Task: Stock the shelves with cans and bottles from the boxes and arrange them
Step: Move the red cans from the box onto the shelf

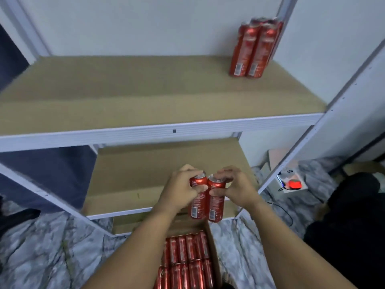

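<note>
A person's left hand [179,189] and right hand [234,187] each hold one tall, slim red aluminium drink can, the left can [196,202] and the right can [216,204] upright and touching side by side, fingers [224,171] curled round the rims and thumbs pressed to the fronts. The pair hangs above the far end of an open brown cardboard box [214,255] on the floor, packed with rows of matching red cans [187,261], their glossy sides catching the light.

Behind the hands stands a white metal shelving unit [158,130] with flat brown fibreboard decks. The lower deck [133,170] lies just beyond the held cans, its white front rail crossing behind them. On the upper deck [125,94], a cluster of the same red cans [253,49] stands upright in the far right corner, against the upright post; motion blur softens their tops.

The floor [45,245] is grey and white with a marbled pattern. To the right, beyond the diagonal white frame, a small white device with a red glowing part [292,183] and a thin black cable sits on the floor, near a dark black mass [350,215] whose nature cannot be told.
</note>
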### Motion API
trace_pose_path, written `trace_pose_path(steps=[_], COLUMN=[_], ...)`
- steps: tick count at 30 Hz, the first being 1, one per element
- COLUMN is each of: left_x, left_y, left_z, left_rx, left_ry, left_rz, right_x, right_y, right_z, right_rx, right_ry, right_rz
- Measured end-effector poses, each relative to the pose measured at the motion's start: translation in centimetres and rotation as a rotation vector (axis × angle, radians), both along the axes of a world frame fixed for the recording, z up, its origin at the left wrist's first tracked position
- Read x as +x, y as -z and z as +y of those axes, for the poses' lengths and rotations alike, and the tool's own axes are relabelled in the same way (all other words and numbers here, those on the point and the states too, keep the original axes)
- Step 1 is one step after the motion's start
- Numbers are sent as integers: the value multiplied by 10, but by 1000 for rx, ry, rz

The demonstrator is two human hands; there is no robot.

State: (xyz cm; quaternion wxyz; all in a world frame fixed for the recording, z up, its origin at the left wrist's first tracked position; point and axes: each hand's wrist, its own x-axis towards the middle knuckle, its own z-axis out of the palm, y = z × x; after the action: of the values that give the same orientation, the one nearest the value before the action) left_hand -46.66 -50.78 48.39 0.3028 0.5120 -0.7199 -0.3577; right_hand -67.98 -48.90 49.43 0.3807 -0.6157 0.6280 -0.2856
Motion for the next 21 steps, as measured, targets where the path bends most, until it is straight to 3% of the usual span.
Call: trace_pose_path(steps=[11,21], left_x=[-64,-114], left_y=[-173,-268], left_z=[-35,-76], left_rx=[-347,-537], left_ry=[123,111], left_rz=[-49,35], right_x=[-75,-115], right_y=[-170,-270], right_z=[-18,-45], right_rx=[-246,-495], right_ry=[56,79], right_rz=[2,41])
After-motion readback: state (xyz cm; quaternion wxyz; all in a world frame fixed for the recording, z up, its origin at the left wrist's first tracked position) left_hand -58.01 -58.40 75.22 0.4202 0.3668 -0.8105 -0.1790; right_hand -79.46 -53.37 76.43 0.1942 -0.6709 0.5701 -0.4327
